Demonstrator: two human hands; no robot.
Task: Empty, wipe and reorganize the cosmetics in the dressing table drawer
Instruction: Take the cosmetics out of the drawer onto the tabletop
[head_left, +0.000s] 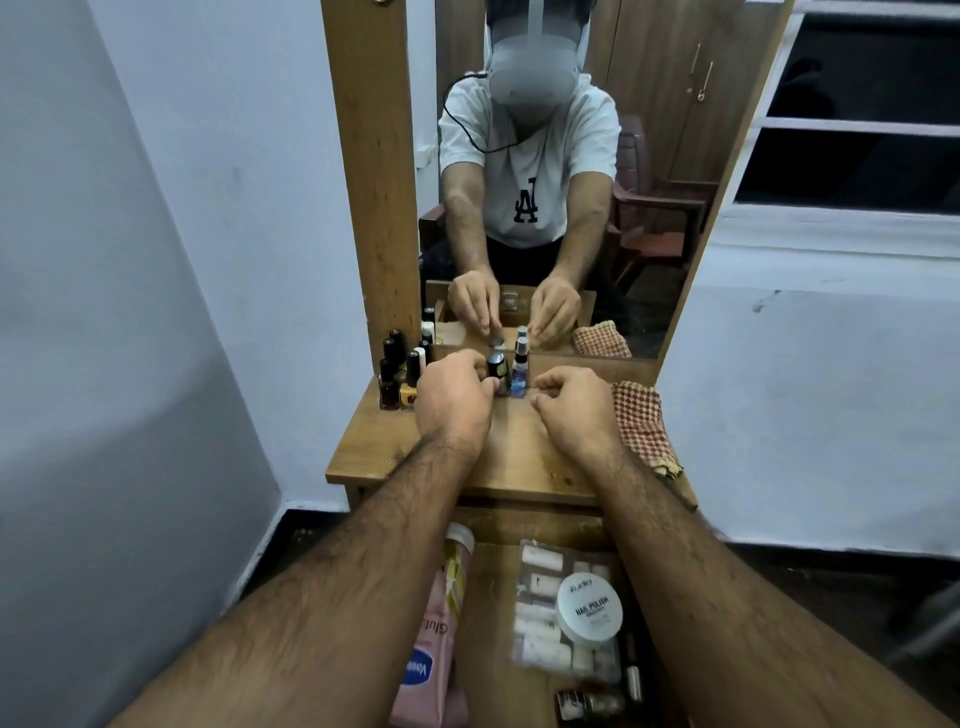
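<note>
My left hand (454, 397) grips a small dark bottle (497, 368) standing on the wooden dressing table top (511, 457), close to the mirror. A small spray bottle with a blue label (519, 373) stands just right of it. My right hand (574, 408) hovers beside them with curled fingers and holds nothing I can see. Several nail polish bottles (397, 374) are grouped at the back left of the top. The open drawer (485, 613) below holds a white nail polish remover jar (589, 608) on a clear plastic case (543, 618), a pink tube (439, 639) and small bottles (589, 704).
A red-and-white checked cloth (641, 426) lies on the right edge of the table top. The mirror (566, 171) rises right behind the bottles in a wooden frame (371, 171). A pale wall stands to the left, a window (857, 104) to the right.
</note>
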